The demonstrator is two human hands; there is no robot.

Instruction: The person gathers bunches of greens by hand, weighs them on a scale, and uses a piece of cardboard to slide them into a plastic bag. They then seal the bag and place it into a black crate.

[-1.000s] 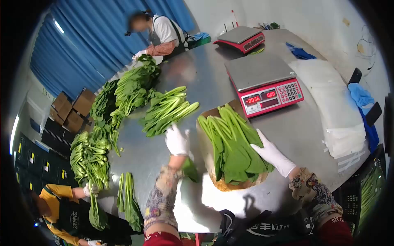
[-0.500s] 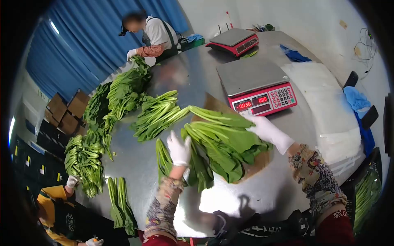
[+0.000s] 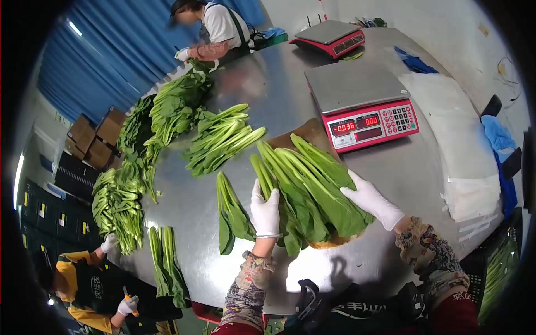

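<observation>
A bunch of leafy greens (image 3: pixel 312 192) lies on a brown sheet (image 3: pixel 307 134) in front of me. My left hand (image 3: pixel 265 212), in a white glove, is at the bunch's left side, with its thumb and fingers around some stems and leaves. At the right side, my gloved right hand (image 3: pixel 371 204) rests against the outer leaves with its fingers spread. A small separate bunch (image 3: pixel 231 215) lies left of my left hand. Behind the brown sheet stands a red scale (image 3: pixel 363 106) with a bare plate and a lit display.
More greens (image 3: pixel 223 137) lie beyond my left hand, with larger heaps (image 3: pixel 178 106) farther left. A second scale (image 3: pixel 329 39) stands at the back. Plastic sheets (image 3: pixel 458 145) lie right. One co-worker (image 3: pixel 223 28) is behind the table; another (image 3: pixel 84 285), at lower left, holds an orange tool.
The greens on the sheet have been spread, and a small bunch now lies apart on the left. My left hand has moved right onto the stems. My right hand has drawn back to the leaves' edge.
</observation>
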